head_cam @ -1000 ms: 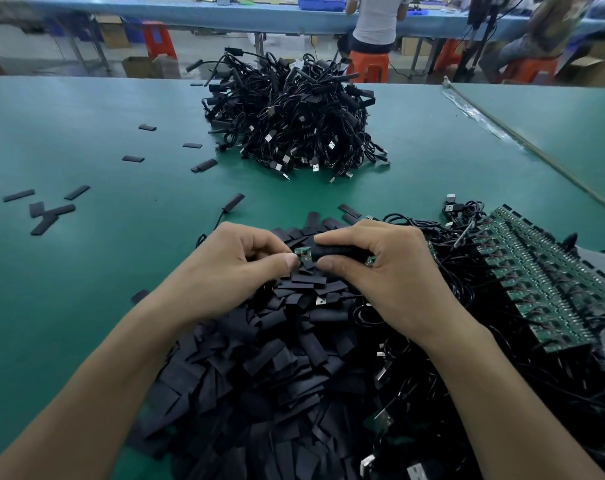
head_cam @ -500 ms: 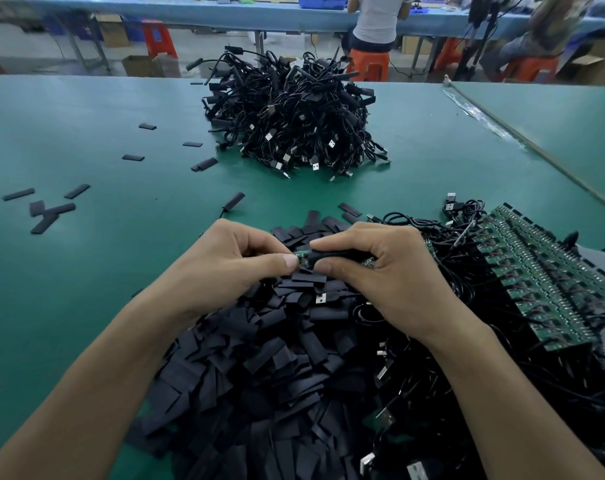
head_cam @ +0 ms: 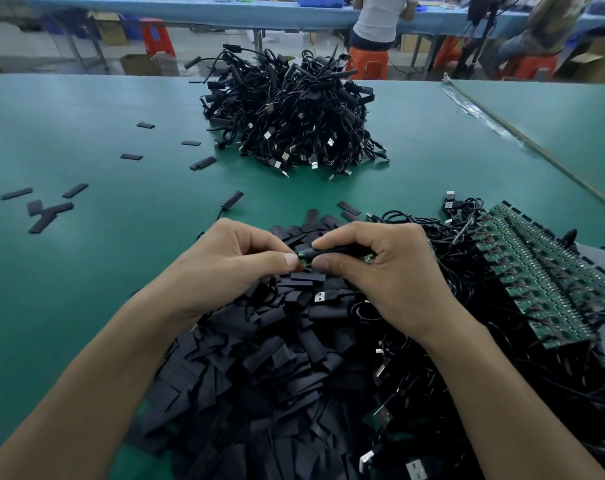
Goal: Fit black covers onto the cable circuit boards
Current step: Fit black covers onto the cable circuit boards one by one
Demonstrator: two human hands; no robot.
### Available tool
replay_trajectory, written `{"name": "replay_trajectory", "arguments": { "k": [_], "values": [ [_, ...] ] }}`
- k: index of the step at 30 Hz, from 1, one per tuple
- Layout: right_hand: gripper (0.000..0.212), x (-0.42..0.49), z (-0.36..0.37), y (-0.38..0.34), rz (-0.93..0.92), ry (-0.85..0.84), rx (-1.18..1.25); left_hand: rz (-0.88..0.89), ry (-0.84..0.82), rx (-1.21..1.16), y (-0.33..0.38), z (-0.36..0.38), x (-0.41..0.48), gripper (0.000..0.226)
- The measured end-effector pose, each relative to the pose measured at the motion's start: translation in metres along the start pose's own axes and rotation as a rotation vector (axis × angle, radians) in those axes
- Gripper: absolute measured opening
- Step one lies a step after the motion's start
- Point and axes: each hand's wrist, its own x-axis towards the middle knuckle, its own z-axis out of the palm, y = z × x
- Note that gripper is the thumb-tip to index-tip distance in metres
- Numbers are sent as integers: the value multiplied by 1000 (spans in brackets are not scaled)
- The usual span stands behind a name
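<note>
Both hands meet above the middle of the green worktop [head_cam: 86, 140], just over a big pile of covers [head_cam: 259, 358] that lies close to the person. The right hand [head_cam: 391, 271] pinches one black cover [head_cam: 332, 252] between the thumb and the forefinger, and the other fingers are curled behind it. The cover lies almost level, pointing from right to left. The left hand [head_cam: 231, 265] has its fingers curled too; its thumb and forefinger pinch the small green end of a circuit board [head_cam: 303, 260] that comes out of the left end of the cover. A little green also shows at the right end of the cover, inside the right hand.

Just below the hands a plug [head_cam: 320, 296] with a silver end lies on the pile. Under and beside the right hand there is a tangle of thin black cables [head_cam: 415, 220]. Further right, a long row of boards [head_cam: 536, 271] lies side by side, green, running away from the person.

In the far middle of the worktop stands a heap of cables [head_cam: 287, 116] with many silver plugs at its near edge. Some loose covers [head_cam: 48, 209] lie well apart on the left side. Behind the worktop, a person in a white shirt [head_cam: 380, 19] is at a blue bench, near orange stools [head_cam: 367, 64].
</note>
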Motion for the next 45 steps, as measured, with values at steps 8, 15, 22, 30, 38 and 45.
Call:
{"name": "replay_trajectory", "arguments": {
  "k": [8, 15, 22, 30, 38, 45],
  "values": [
    [21, 0, 3, -4, 12, -12, -24, -23, 5, -6, -1, 1, 1, 13],
    [33, 1, 4, -3, 74, 129, -39, -45, 64, -20, 1, 5, 1, 25],
    [39, 3, 8, -2, 116, 198, -29, -23, 139, -48, 4, 13, 1, 20],
    [25, 3, 8, 3, 112, 183, -32, 23, 184, -17, 3, 14, 2, 26],
    [16, 6, 0, 1, 230, 281, 329, 105, 66, 99, -9, 15, 2, 8],
    [10, 7, -8, -4, 270, 373, 457, 199, 115, 204, -21, 14, 9, 8]
  ]
}}
